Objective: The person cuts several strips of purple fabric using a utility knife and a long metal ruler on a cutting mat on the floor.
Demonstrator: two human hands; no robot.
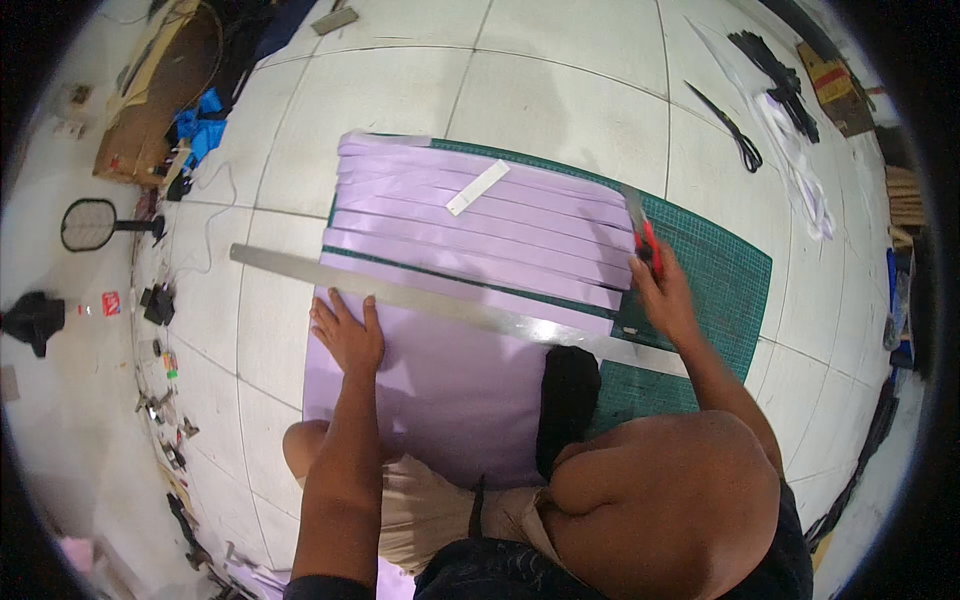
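Observation:
My left hand (347, 333) lies flat, fingers spread, on a lilac sheet (450, 385), its fingertips against a long steel ruler (430, 300) that crosses the sheet from left to right. My right hand (662, 292) grips a red utility knife (643, 232) at the ruler's right end, blade pointing away from me. Beyond the ruler, several cut lilac strips (480, 225) lie side by side on a green cutting mat (730, 280). A small white strip (477, 187) rests on top of them.
I sit on a white tiled floor (560, 100), knees bent, a black object (568, 400) by my right knee. Black scissors (735, 130) and white scraps lie at the far right. Cardboard, blue cloth and a racket-shaped swatter (92, 224) sit at the left.

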